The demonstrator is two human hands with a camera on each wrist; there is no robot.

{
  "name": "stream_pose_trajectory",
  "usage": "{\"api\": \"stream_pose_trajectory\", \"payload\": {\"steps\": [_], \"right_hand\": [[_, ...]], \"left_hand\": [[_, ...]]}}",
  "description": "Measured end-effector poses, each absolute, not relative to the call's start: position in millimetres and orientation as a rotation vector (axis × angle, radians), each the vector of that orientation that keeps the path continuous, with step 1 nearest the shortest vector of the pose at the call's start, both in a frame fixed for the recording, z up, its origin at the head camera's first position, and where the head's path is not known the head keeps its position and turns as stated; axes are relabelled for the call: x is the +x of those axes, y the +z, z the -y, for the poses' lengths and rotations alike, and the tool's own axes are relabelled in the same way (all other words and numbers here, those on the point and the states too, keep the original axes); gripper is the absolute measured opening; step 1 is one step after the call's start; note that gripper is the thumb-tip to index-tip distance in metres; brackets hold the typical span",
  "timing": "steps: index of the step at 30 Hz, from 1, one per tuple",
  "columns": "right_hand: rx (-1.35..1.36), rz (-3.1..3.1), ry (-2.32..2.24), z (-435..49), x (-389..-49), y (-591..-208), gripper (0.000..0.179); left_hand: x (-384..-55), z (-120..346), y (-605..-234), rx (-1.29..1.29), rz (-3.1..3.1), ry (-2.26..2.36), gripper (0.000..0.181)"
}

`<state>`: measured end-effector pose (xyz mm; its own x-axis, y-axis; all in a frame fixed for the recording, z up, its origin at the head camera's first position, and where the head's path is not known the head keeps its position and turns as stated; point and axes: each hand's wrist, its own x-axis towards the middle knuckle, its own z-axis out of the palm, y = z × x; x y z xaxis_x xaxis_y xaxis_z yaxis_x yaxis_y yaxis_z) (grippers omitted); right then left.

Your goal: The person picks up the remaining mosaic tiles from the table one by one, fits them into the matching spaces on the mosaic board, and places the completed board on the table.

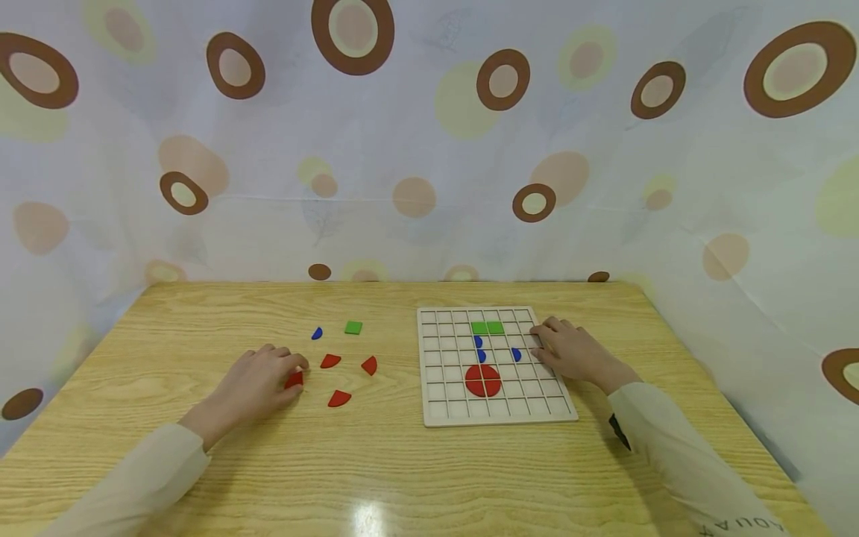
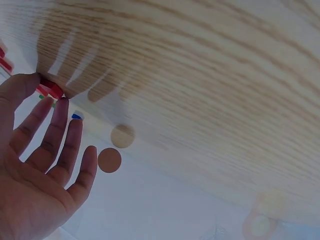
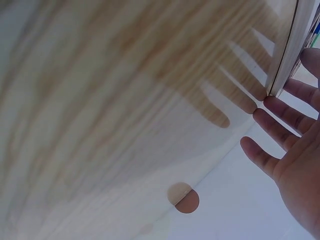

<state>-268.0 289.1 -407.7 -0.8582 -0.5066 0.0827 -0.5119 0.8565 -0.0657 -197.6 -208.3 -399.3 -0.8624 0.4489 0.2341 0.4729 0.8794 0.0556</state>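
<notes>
On the left side of the table, my left hand (image 1: 258, 384) pinches a red quarter-circle piece (image 1: 294, 380) between thumb and fingertips, low at the wood. The left wrist view shows the same red piece (image 2: 51, 88) at the thumb tip, with the other fingers spread. My right hand (image 1: 570, 350) rests at the right edge of a white gridded board (image 1: 446, 410), its fingers (image 3: 280, 127) loosely extended against the rim. On the board lie two green squares (image 1: 487, 328), three blue half-circle pieces (image 1: 516, 354) and a red circle (image 1: 483, 380) made of quarter pieces.
Between the left hand and the board lie three loose red quarter pieces (image 1: 339, 398), a blue half-circle (image 1: 317, 333) and a green square (image 1: 353, 327). The wooden table (image 1: 302, 477) meets a circle-patterned cloth (image 1: 416, 246) at the back and sides.
</notes>
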Motion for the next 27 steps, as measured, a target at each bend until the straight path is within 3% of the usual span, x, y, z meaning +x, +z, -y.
{"api": "stream_pose_trajectory", "payload": {"steps": [27], "right_hand": [[0.811, 2.972, 0.138, -287.3, -266.0, -405.1, 0.038]], "left_hand": [[-202.9, 193.9, -391.4, -0.742, 2.758, -0.188, 0.022]]}}
